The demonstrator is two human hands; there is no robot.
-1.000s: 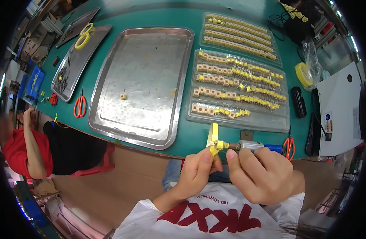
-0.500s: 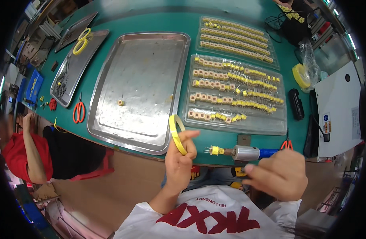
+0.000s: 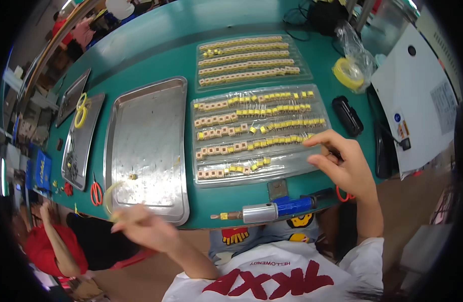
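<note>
Small square tan-and-yellow components, with thin pins: set in rows on a clear plastic tray, right of the shallow silver metal tray.

Your right hand: thumb and forefinger parted, nothing visible between them, at the right end of the fourth row from the far side; contact cannot be told.

Your left hand: blurred, at the metal tray's near edge; thin yellow tape ring at the fingers, tightness of grip cannot be told.

Silver cylindrical tool with blue grip: near table edge, between your hands.

Risks, as judged: a low fingertip at your right could bend pins or topple neighbours in the crowded row; a loose hold at your left could drop the ring, or its swing could knock the lone small component lying in the metal tray.
</note>
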